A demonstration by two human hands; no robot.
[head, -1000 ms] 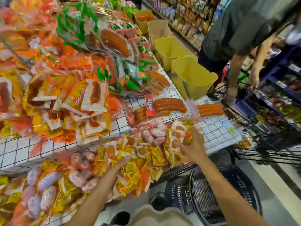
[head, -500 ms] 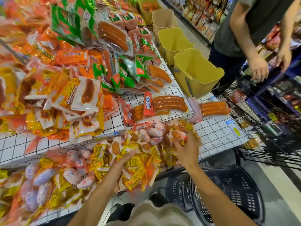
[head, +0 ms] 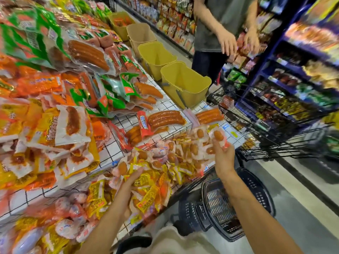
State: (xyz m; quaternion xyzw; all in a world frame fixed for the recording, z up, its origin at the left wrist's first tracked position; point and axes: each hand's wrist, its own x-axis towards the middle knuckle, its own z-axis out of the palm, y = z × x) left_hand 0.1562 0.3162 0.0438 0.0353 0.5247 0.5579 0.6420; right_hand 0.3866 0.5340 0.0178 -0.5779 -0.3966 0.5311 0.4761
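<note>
We ran one wide-angle cam, head-worn, facing fwd & down. It sat close above the right hand (head: 222, 158) pinching a sausage packet (head: 218, 136), w/ the rack (head: 113, 151) left of that grip and the basket (head: 229, 208) under it.

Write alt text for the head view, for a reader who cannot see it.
The person's right hand grips small white-and-red packets of mini sausages above a white wire-grid display table, while the left hand rests flat on a heap of yellow sausage packets. A dark slotted plastic shopping basket stands below the table edge.
</note>
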